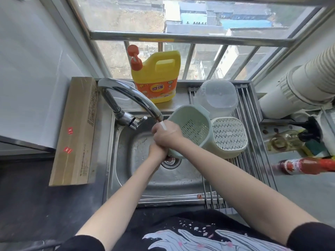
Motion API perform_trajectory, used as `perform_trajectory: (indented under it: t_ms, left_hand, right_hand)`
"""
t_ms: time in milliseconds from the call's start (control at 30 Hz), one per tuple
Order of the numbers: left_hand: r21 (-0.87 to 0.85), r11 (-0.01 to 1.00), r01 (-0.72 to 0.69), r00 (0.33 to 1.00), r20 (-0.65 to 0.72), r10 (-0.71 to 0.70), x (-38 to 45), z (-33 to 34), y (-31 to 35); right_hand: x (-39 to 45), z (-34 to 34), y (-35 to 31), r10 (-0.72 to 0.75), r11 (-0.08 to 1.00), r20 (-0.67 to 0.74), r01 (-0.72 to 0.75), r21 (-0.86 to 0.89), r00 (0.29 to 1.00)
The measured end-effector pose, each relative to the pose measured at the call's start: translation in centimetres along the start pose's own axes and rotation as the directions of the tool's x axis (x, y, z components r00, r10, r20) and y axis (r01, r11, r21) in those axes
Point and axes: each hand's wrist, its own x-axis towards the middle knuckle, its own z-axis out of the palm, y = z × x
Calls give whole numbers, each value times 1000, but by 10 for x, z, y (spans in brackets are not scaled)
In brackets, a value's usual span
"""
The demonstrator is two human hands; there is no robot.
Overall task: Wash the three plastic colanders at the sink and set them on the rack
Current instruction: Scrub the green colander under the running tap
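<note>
Both hands, left (157, 148) and right (165, 132), gripping green colander (192, 129) under running tap (130, 98), over sink (130, 151)

We see a scuffed, dull stainless-steel sink (126, 160), a glossy chrome tap (126, 95), a matt pale-green plastic colander (190, 127), a cream plastic colander (229, 136), a shiny yellow plastic jug (157, 77) and a matt cardboard box (76, 131).
</note>
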Motion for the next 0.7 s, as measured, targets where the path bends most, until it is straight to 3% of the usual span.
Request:
perform_trajectory:
  t_ms: [100, 167, 267, 300, 333, 433, 467, 533, 600, 667, 700]
  left_hand:
    - [16, 1000, -12, 992, -128, 14, -1, -9, -2]
    - [11, 1000, 25, 991, -130, -23, -4, -16, 0]
    - [72, 994, 78, 997, -30, -76, -5, -21, 2]
    - [85, 993, 82, 997, -6, -82, -4, -22, 3]
    - [84, 993, 82, 997, 10, -83, -2, -22, 4]
    - [61, 997, 51, 999, 13, -52, -2, -17, 7]
    - [42, 999, 34, 999, 5, -34, -3, -15, 9]
    - [28, 999, -23, 999, -34, 24, -4, -15, 14]
    - [124, 987, -101, 989, -91, 112, -3, -19, 19]
    - [272, 953, -135, 979, -113, 171, -2, -22, 19]
    - [304, 944, -130, 979, -109, 170, -3, -21, 16]
  right_hand:
    - [13, 0, 13, 111, 985, 31, -114, 131, 993]
    - [22, 3, 26, 241, 922, 82, -254, 291, 967]
    - [22, 7, 33, 420, 571, 256, -473, 671, 871]
    - [19, 9, 32, 424, 531, 286, -492, 690, 859]
    - [17, 12, 29, 408, 543, 294, -489, 683, 864]
    - [11, 20, 16, 350, 756, 195, -399, 519, 916]
    - [10, 19, 15, 341, 769, 187, -388, 508, 921]
    - [8, 17, 19, 309, 714, 308, -433, 550, 900]
    - [3, 14, 28, 279, 689, 497, -531, 493, 822]
    - [-10, 11, 31, 220, 761, 563, -501, 413, 797]
    - [-15, 11, 30, 181, 865, 553, -399, 304, 813]
